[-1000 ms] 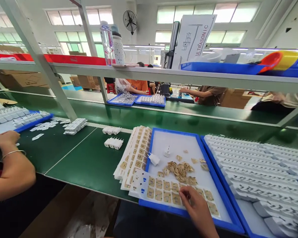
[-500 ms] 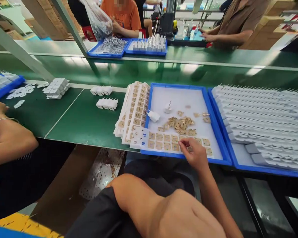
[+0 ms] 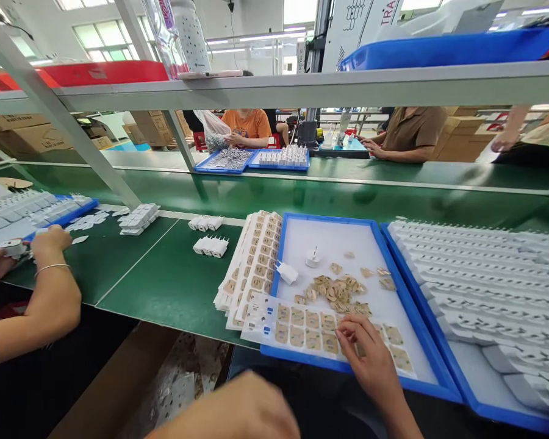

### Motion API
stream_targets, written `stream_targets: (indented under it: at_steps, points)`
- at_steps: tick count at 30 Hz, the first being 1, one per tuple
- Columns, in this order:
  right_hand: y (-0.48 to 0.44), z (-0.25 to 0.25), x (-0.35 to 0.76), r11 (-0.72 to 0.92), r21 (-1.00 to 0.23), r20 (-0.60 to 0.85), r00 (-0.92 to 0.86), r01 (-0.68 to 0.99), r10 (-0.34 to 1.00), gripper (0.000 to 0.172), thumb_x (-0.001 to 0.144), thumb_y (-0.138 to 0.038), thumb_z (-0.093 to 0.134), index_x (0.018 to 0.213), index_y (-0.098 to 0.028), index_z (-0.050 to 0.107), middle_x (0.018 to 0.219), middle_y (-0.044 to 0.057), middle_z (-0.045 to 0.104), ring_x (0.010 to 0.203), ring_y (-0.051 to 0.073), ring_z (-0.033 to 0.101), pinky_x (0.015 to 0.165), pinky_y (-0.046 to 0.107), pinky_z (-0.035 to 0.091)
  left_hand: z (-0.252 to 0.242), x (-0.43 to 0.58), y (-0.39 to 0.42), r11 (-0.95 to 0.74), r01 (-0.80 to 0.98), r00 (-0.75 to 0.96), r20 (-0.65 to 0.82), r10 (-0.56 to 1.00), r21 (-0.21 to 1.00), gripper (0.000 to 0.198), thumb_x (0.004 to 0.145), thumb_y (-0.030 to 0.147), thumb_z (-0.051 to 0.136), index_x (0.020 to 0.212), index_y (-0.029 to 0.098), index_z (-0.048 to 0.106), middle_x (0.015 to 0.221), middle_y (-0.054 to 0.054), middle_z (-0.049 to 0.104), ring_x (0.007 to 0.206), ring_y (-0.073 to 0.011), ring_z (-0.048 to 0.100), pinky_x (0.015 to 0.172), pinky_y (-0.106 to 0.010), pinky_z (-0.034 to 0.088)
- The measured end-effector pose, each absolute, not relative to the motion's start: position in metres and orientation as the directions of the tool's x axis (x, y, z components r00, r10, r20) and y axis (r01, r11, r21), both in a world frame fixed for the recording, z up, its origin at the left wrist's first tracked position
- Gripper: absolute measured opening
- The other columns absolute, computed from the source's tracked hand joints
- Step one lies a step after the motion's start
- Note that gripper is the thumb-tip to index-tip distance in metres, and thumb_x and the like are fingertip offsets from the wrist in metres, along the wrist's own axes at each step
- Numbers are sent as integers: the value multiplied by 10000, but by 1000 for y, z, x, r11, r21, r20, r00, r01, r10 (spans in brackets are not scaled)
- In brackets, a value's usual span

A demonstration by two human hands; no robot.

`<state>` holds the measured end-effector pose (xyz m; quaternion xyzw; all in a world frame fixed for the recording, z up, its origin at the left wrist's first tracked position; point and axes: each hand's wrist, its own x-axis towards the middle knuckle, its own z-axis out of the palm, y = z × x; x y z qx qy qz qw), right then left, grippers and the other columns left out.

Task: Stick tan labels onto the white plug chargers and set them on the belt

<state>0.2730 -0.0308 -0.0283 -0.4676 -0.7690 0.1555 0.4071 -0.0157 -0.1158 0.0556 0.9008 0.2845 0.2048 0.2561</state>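
Note:
My right hand (image 3: 366,347) is over a sticker sheet (image 3: 313,320) printed with rows of tan squares. Its thumb and index finger pinch together at the squares, and whatever they hold is hidden. The sheet lies along the near side of a blue-rimmed tray (image 3: 329,217) with a white bottom. Farther in are a heap of tan peeled pieces (image 3: 338,294) and two white plug adapters (image 3: 287,272), one upright and one tipped over. My left hand (image 3: 251,408) is low at the bottom edge, smeared by motion, its fingers out of sight.
More sticker sheets (image 3: 256,262) are stacked left of the tray. A second tray (image 3: 466,390) at right holds rows of white adapters. Small adapter groups (image 3: 211,246) stand on the green bench. At left, a co-worker's hands (image 3: 50,244) handle a white piece. A shelf (image 3: 265,91) crosses above.
The view has tilted up, showing the shelf and shifting the bench lower. My left hand now shows, blurred, at the bottom. My right hand stays at the sheet's squares.

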Motion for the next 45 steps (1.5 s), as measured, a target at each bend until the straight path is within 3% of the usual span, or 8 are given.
stream_targets:
  at_steps: [2, 5, 11, 16, 22, 26, 34, 45]
  points:
    - [-31, -28, 273, 520, -620, 484, -235, 587, 843, 117, 997, -274, 567, 937, -253, 665, 1031, 72, 677, 833, 201, 679, 725, 309, 562, 50, -25, -76, -666, 500, 671, 240, 702, 554, 262, 1032, 237, 481, 1243, 230, 636, 1175, -106, 706, 1028, -220, 677, 886, -375, 602]
    - [-31, -28, 272, 507, -641, 464, -236, 576, 854, 108, 1002, -267, 559, 954, -252, 654, 1003, 66, 687, 795, 197, 669, 707, 312, 558, 47, -27, -14, -623, 721, 552, 292, 781, 303, 306, 995, 192, 524, 1285, 199, 623, 1352, -130, 657, 1256, -305, 608, 1048, -492, 536]
    - [-33, -29, 271, 517, -644, 488, -217, 565, 845, 77, 999, -250, 567, 967, -245, 637, 902, 34, 693, 744, 180, 650, 700, 303, 549, 43, 8, 77, -631, 773, 630, 27, 776, 65, 525, 827, 148, 755, 1331, 174, 611, 1493, -131, 576, 1465, -395, 420, 1208, -608, 328]
    - [-32, -23, 271, 513, -666, 486, -207, 542, 849, 81, 988, -245, 579, 948, -237, 648, 878, 32, 709, 747, 182, 664, 679, 295, 545, 45, 11, 78, -573, 811, 577, -7, 817, 118, 264, 866, 131, 699, 1129, 153, 691, 1142, -128, 760, 1245, -337, 631, 1074, -514, 475]
    - [-30, -15, 275, 417, -799, 403, -129, 432, 906, 99, 965, -286, 619, 897, -239, 675, 957, 66, 713, 867, 203, 690, 710, 299, 562, 42, -7, -8, -376, 585, 335, 208, 919, 718, 418, 895, 348, 732, 1290, 261, 626, 1276, -59, 724, 1149, -237, 697, 985, -348, 551]
    - [-30, -6, 270, 269, -945, 249, -121, 188, 961, 103, 954, -321, 646, 891, -243, 673, 988, 69, 715, 946, 207, 711, 752, 292, 590, 24, -2, -48, -244, 415, 170, 189, 967, 876, 386, 864, 275, 753, 1240, 259, 668, 1252, -55, 742, 1157, -234, 705, 990, -330, 560]
    - [-35, 22, 238, 88, -991, 106, -181, -105, 978, 86, 913, -306, 719, 869, -243, 681, 771, -8, 670, 679, 119, 653, 646, 218, 558, 17, 8, -49, -345, 412, 156, 307, 939, 843, 410, 823, 218, 784, 1221, 239, 683, 1211, -73, 756, 1148, -241, 708, 1013, -351, 560]
    - [-32, 48, 219, 294, -945, 252, -258, 141, 933, 27, 925, -235, 673, 922, -230, 699, 835, 19, 708, 750, 151, 663, 704, 273, 561, 22, 14, -50, -463, 391, 219, 408, 886, 795, 454, 861, 166, 741, 1294, 254, 639, 1226, -79, 740, 1148, -228, 692, 1019, -366, 548]
